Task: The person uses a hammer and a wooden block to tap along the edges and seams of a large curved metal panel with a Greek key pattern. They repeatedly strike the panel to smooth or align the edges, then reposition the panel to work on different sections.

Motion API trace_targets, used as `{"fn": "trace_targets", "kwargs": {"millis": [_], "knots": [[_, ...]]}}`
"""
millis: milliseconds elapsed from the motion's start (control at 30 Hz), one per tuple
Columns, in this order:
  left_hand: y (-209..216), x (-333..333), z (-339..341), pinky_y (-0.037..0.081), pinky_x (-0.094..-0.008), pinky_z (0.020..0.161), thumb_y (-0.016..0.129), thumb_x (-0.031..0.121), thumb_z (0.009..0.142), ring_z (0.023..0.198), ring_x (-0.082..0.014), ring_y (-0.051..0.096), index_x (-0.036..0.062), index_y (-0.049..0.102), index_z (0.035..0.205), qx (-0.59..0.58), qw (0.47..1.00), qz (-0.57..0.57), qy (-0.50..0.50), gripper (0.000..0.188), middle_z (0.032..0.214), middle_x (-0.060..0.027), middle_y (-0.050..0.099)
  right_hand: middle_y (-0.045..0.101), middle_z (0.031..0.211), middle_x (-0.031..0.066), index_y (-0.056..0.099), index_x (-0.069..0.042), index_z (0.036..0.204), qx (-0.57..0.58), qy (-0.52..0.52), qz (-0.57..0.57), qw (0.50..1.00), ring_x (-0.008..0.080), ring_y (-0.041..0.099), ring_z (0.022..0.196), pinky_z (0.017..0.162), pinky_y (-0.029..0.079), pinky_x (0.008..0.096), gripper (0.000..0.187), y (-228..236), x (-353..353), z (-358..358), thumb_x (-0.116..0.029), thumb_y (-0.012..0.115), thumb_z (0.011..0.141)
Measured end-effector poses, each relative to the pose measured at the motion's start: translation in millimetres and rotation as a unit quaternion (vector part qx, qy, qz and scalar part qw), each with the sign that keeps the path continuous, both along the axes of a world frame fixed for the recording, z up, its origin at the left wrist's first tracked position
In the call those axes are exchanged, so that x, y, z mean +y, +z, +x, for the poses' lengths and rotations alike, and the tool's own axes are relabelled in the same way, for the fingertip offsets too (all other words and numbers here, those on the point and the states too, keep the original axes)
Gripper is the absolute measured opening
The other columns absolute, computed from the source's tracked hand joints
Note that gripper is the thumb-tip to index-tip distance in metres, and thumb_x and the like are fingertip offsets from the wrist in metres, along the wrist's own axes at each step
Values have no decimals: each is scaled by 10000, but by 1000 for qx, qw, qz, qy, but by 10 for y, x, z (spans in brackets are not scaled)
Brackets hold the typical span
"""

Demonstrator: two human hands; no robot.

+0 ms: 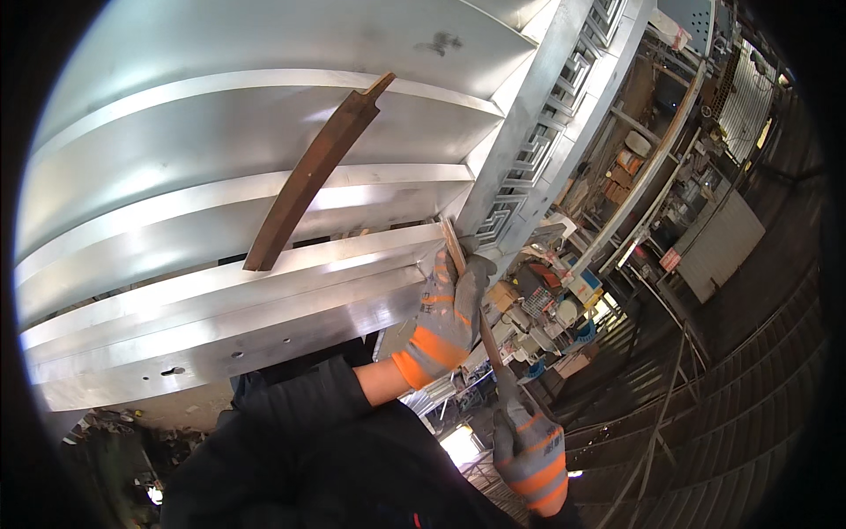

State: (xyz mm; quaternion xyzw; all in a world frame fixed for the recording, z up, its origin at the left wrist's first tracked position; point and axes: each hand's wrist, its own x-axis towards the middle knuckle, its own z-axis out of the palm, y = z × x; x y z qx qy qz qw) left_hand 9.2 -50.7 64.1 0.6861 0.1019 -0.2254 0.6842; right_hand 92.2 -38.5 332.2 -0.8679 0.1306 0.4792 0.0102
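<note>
The fingers of the left hand are clamped around a long narrow bar in the head view, the one view I have. The right hand has its fingers wrapped about the bar's lower end, so I see both hands on the same piece. Each wears a grey glove with orange bands.

From the left hand the bar's upper end runs up to the inner corner of a big silver metal panel, where the nearest slat meets the patterned border along the right edge. I can't tell whether its tip touches the metal there.

A rusty brown file lies slantwise across the slats, apart from both hands. Its narrow tang points toward the panel's far edge and its broad end rests by the near edge. I make out a few small holes in the near side of the panel.

A dark sleeve covers the left forearm below that edge. Beyond the right edge I see a pale board and a blue basket among clutter.
</note>
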Motion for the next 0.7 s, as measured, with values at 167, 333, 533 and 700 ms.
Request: {"fn": "trace_targets", "kwargs": {"millis": [167, 333, 533, 700], "knots": [[0, 101, 150, 559, -501, 1089, 619, 41, 1091, 1209, -444, 655, -62, 609, 1452, 25, 996, -76, 49, 375, 1373, -270, 662, 766, 981, 164, 755, -61, 1280, -35, 64, -11, 997, 377, 704, 705, 628, 585, 461, 291, 15, -48, -119, -177, 707, 1018], [44, 44, 193, 577, -423, 951, 519, 153, 1203, 1053, -281, 697, -36, 614, 1404, 72, 985, -115, 103, 292, 1207, -189, 735, 743, 975, 195, 742, -38, 1289, -75, 50, 28, 996, 411, 694, 733, 649, 588, 486, 298, 23, -80, -220, -128, 708, 1007], [-91, -9, 121, 566, -364, 929, 470, 220, 1239, 982, -190, 685, -19, 610, 1399, -12, 997, -20, 77, 320, 1093, -135, 755, 764, 1064, 258, 701, 13, 1338, -26, 169, -11, 985, 472, 755, 866, 726, 636, 494, 433, 90, 19, -186, 41, 733, 908], [-72, -13, 60, 559, -392, 998, 521, 116, 1177, 1137, -268, 693, -22, 576, 1506, -101, 986, 126, 48, 361, 1316, -225, 705, 744, 949, 242, 707, -22, 1308, 9, 154, -34, 988, 458, 719, 763, 655, 602, 485, 392, 44, -36, -140, -2, 740, 918]]}}
